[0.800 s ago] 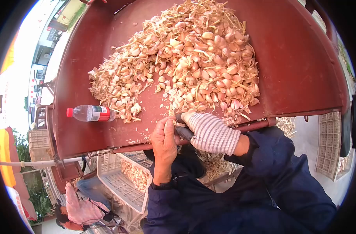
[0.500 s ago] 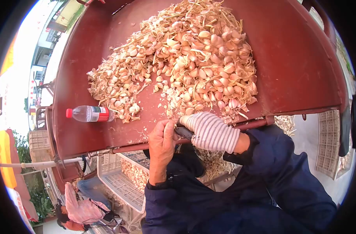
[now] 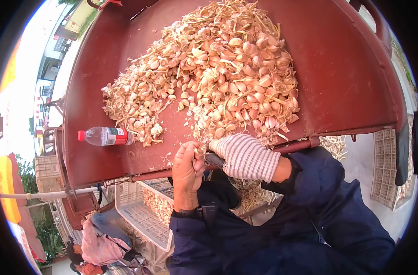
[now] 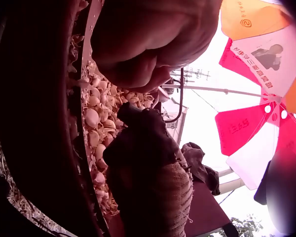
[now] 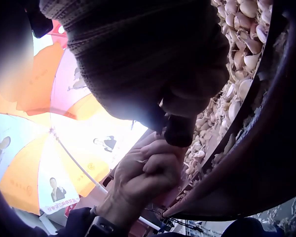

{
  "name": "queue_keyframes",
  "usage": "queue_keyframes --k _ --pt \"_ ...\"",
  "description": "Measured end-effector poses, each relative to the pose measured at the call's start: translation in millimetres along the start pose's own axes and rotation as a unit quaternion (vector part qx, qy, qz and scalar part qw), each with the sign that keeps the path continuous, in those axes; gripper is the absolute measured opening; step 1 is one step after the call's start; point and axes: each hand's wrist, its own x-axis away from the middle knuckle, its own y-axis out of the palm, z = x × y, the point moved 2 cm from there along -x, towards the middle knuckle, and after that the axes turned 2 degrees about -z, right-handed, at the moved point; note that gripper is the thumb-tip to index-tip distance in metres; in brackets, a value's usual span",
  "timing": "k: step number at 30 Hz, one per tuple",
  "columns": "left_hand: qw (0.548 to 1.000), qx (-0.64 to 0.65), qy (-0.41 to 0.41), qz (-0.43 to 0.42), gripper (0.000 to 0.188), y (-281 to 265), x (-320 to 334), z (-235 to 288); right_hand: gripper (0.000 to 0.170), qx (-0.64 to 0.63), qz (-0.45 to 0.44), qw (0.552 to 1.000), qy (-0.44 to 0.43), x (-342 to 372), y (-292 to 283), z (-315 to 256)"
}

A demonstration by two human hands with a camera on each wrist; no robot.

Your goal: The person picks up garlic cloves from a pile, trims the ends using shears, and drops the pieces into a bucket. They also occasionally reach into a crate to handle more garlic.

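Note:
My bare left hand (image 3: 187,172) is at the near edge of the red metal bed, pinching a small pale garlic clove (image 3: 198,151) between thumb and fingers. Close at its right is my right hand (image 3: 246,156), in a striped knit glove with dark-covered fingers (image 3: 214,160). These fingers are curled, with their tips near the clove; I cannot tell whether they grip anything. Thin, dry wisps of skin show between the hands. In the right wrist view, the left hand (image 5: 150,170) is just below the dark gloved fingertips. A big heap of garlic cloves (image 3: 236,87) with stalks lies beyond both hands.
A red-capped plastic bottle (image 3: 106,136) lies left on the red metal bed (image 3: 342,78). Under its front edge stands a plastic crate (image 3: 140,220) of cloves; another crate (image 3: 385,167) is at the right. A person in pink (image 3: 101,245) sits lower left. An umbrella (image 4: 244,128) spreads overhead.
My left hand has moved slightly left, parting from the gloved fingertips, and the pale clove now shows at its fingertips. My right hand has barely shifted.

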Motion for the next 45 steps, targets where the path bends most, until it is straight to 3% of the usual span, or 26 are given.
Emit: queue_keyframes --k 5,7,10,13,15,17,19,20,21,22,23,24,25,27,28,30,31,34,36,37,38,39,40,45 --pt "0.999 -0.020 -0.044 0.010 0.017 12 -4 -11 0.019 0.033 0.014 0.999 -0.020 2 -5 2" --pt "0.994 -0.106 0.021 -0.005 0.022 10 -8 -18 0.019 0.044 0.013 0.999 0.016 2 -2 4" --pt "0.977 -0.202 0.066 0.021 0.020 13 -9 -21 0.019 0.031 0.026 0.999 -0.001 3 -2 4" --pt "0.991 -0.117 0.041 0.038 0.015 9 -11 -21 0.018 0.033 0.026 0.999 0.000 5 -3 4" --pt "0.986 -0.135 0.070 0.069 0.016 4 -22 -13 0.017 0.030 0.035 0.999 -0.012 6 -6 3" --pt "0.978 -0.153 0.098 0.102 0.016 -3 -36 -4 0.017 0.025 -0.037 0.999 -0.007 7 -11 -3" --pt "0.922 -0.348 0.136 0.100 0.020 -10 -51 4 0.017 0.032 -0.048 0.998 -0.024 9 -9 0" --pt "0.857 -0.473 0.175 0.104 0.019 -19 -64 5 0.016 0.036 -0.079 0.996 -0.026 10 -9 0" --pt "0.857 -0.473 0.175 0.104 0.019 -18 -72 4 0.016 0.040 -0.109 0.993 -0.028 10 -8 0" --pt "0.739 -0.603 0.289 0.088 0.017 -11 -76 6 0.015 0.039 -0.114 0.992 -0.039 10 -7 2" --pt "0.587 -0.706 0.390 0.067 0.016 -5 -77 4 0.015 0.039 -0.114 0.992 -0.040 10 -7 3" --pt "0.608 -0.727 0.315 0.061 0.016 2 -74 2 0.015 0.045 -0.113 0.992 -0.042 10 -7 4" --pt "0.608 -0.727 0.314 0.060 0.016 9 -70 2 0.015 0.051 -0.111 0.992 -0.043 10 -8 5" --pt "0.557 -0.791 0.242 0.075 0.019 19 -65 -1 0.016 0.049 -0.109 0.992 -0.038 10 -2 10" --pt "0.558 -0.791 0.241 0.075 0.019 23 -63 -2 0.016 0.049 -0.103 0.993 -0.041 10 -3 9" --pt "0.512 -0.845 0.141 0.061 0.019 26 -61 -4 0.015 0.048 -0.093 0.993 -0.046 10 -6 6" --pt "0.512 -0.845 0.141 0.063 0.019 26 -60 -4 0.015 0.048 -0.093 0.993 -0.048 9 -6 6" --pt "0.530 -0.825 0.184 0.061 0.017 17 -58 -6 0.015 0.067 -0.102 0.991 -0.049 8 -5 7" --pt "0.663 -0.683 0.306 0.028 0.012 -4 -60 -2 0.014 0.068 -0.098 0.992 -0.031 9 -8 7" --pt "0.662 -0.684 0.306 0.028 0.012 -6 -56 5 0.014 0.067 -0.097 0.993 -0.032 9 -7 8" --pt "0.856 -0.483 0.181 0.016 0.010 -10 -50 11 0.016 0.066 -0.070 0.995 -0.025 9 -5 10" --pt "0.971 -0.236 0.041 0.004 0.008 -12 -42 14 0.018 0.066 -0.045 0.997 -0.019 8 -5 11" --pt "0.985 -0.169 0.040 -0.007 0.007 -7 -33 17 0.022 0.066 -0.030 0.997 -0.008 7 -6 10" --pt "0.993 -0.121 0.008 -0.016 0.007 -13 -11 25 0.019 0.039 0.005 0.999 0.011 -1 -11 2"
